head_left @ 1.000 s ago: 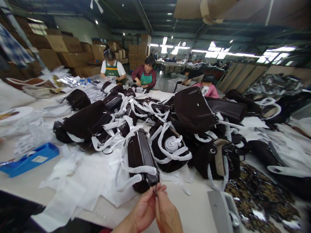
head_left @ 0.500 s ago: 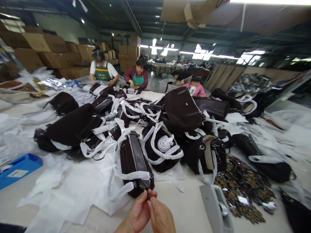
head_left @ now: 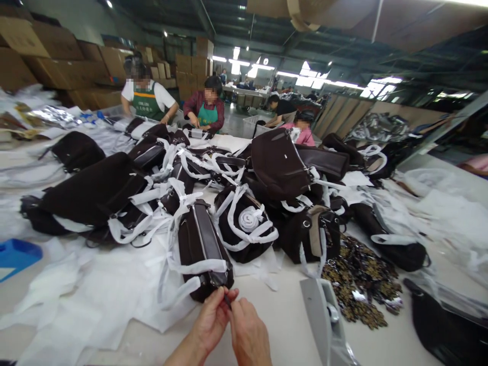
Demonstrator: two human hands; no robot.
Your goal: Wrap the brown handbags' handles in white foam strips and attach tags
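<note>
A dark brown handbag lies lengthwise before me, a zipper and a smooth leather panel along its top. Its handles are wrapped in white padding. At the bag's near end my left hand pinches a thin dark strip between thumb and fingers. My right hand is closed on the same strip from the right, its fingertips touching those of the left. Whether the strip is a strap end or a zipper pull I cannot tell.
More dark bags are heaped across the table. On the right are a grey tape dispenser and a pile of brownish patterned tags. White tissue sheets and a blue holder lie left. Several people work beyond.
The view has turned slightly, so the bags sit further left. Both hands still hold the strip at the bag's end, with the right hand's fingers now more curled.
</note>
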